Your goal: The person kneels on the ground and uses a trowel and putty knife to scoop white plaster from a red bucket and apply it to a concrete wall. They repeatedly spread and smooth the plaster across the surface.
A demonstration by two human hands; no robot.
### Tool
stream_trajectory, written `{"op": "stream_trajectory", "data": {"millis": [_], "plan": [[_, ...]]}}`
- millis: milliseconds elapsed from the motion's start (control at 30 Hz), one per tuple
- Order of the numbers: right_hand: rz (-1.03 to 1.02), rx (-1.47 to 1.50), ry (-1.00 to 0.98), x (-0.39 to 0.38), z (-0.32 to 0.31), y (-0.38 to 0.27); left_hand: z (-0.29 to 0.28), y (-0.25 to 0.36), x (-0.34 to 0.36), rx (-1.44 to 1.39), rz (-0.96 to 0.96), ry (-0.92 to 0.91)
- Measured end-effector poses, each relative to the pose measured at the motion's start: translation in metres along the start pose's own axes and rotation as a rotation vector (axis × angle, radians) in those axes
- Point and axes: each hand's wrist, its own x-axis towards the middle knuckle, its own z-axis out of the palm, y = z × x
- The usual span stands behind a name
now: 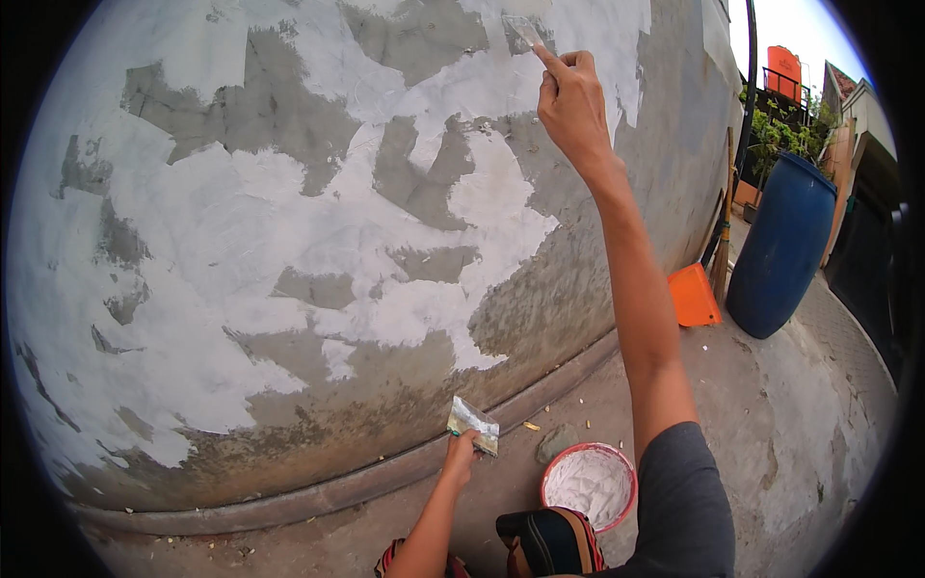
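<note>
My right hand (576, 106) is raised to the upper part of the wall, closed round a putty knife (526, 31) whose blade lies against the surface. Low down near the wall's foot, my left hand (462, 455) grips a wide scraper (473, 425) with white smears on its blade. The grey cement wall (549, 289) carries uneven patches of white putty (231, 222), with bare grey areas between them. Beside my right arm on the ground stands a red-rimmed bucket (590, 485) holding thick white putty.
A stone (556, 443) lies between bucket and wall. Farther right are an orange dustpan (694, 295), a broom (721, 260) leaning on the wall, and a tall blue barrel (782, 246). Along the wall's base runs a low concrete ledge (356, 489).
</note>
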Motion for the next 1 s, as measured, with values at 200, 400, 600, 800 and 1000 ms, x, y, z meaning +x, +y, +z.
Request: {"op": "stream_trajectory", "data": {"millis": [200, 400, 600, 800, 1000], "plan": [[0.02, -0.048, -0.144, -0.017, 0.007, -0.002, 0.0, 0.007, -0.007, -0.031, 0.002, 0.046], [0.158, 0.105, -0.307, -0.113, -0.058, -0.021, -0.002, 0.001, -0.003, -0.067, 0.048, 0.037], [0.795, 0.485, -0.629, -0.325, -0.119, -0.031, 0.003, 0.019, -0.013, -0.041, 0.013, 0.074], [1.917, 0.851, -0.54, -0.483, -0.221, -0.047, -0.007, 0.012, -0.006, -0.153, 0.089, 0.207], [1.352, 0.34, -1.305, -0.528, -0.308, -0.041, -0.008, 0.02, -0.02, -0.213, 0.119, 0.135]]}}
